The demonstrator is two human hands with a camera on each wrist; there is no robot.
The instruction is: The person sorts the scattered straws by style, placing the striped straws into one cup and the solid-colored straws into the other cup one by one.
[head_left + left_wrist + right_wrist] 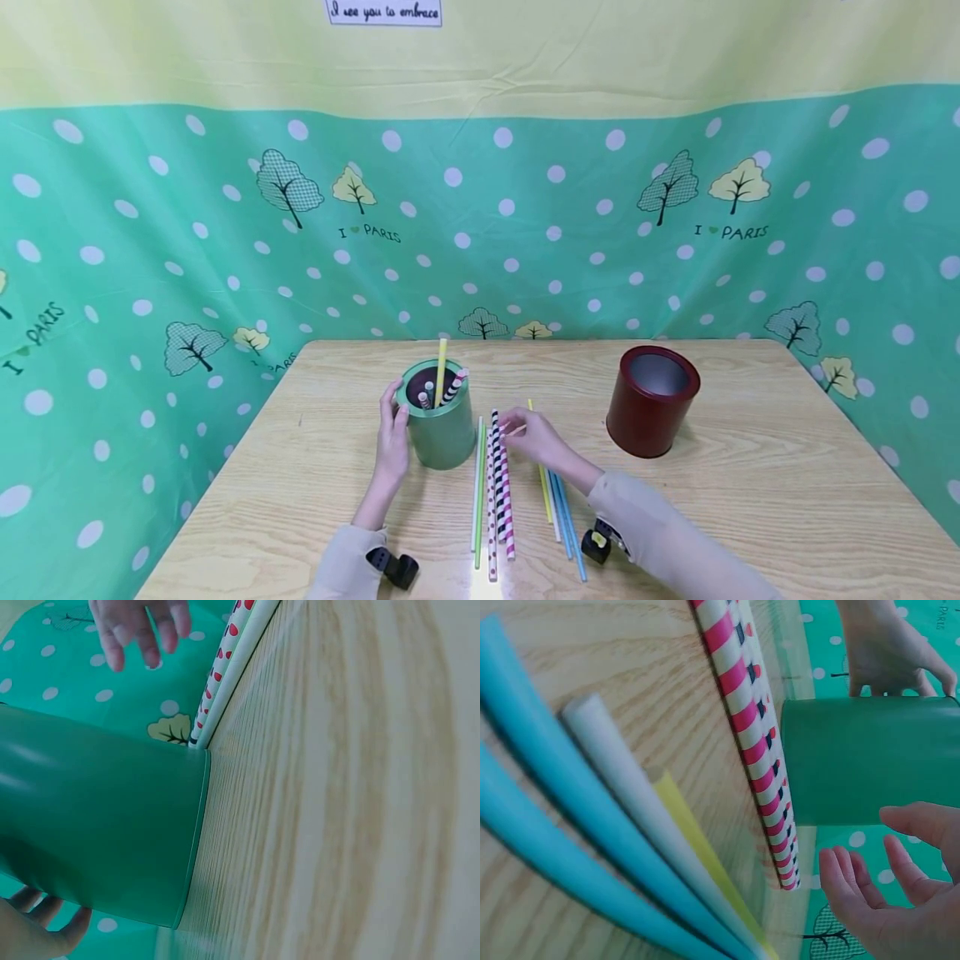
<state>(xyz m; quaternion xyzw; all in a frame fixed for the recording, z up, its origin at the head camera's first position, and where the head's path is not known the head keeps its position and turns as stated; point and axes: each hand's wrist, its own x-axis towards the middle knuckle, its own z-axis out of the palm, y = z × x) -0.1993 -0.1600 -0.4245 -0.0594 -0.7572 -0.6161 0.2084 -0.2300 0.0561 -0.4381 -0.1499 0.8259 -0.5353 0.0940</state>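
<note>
The green can (444,437) stands upright on the table, with a yellow straw (441,371) and several patterned straws (453,387) leaning inside it. My left hand (393,433) holds the can from its left side, fingers curved at the rim and thumb toward the front. To the can's right lies a row of straws: green (481,500), dotted (492,533), black-striped (500,487) and pink-striped (508,517). Over the far end of this row is my right hand (534,435). In the right wrist view its fingers (844,881) are loosely bent, with nothing between them.
A dark red can (651,417) stands upright at the right. Blue straws (566,517), a white one and a yellow straw (544,487) lie beneath and beside my right forearm. A polka-dot cloth (510,208) hangs behind the wooden table (765,467).
</note>
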